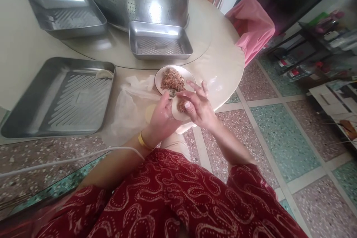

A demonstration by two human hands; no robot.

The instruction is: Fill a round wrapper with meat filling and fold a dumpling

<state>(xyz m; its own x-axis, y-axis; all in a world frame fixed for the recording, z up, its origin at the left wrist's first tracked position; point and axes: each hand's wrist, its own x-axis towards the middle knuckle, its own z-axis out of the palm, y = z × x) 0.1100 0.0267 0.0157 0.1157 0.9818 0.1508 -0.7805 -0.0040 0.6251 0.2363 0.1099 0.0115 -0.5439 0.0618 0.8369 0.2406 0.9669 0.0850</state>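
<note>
Left hand (161,117) cupped under round pale dough wrapper (178,108) with meat filling, right hand (198,108) pinching its edge (fingers spread), just beside white plate of minced filling (173,80) at round beige table (223,70) edge.

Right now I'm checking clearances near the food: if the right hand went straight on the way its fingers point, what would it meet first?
Probably the plate of minced filling, just beyond the right hand; depth is unclear.
</note>
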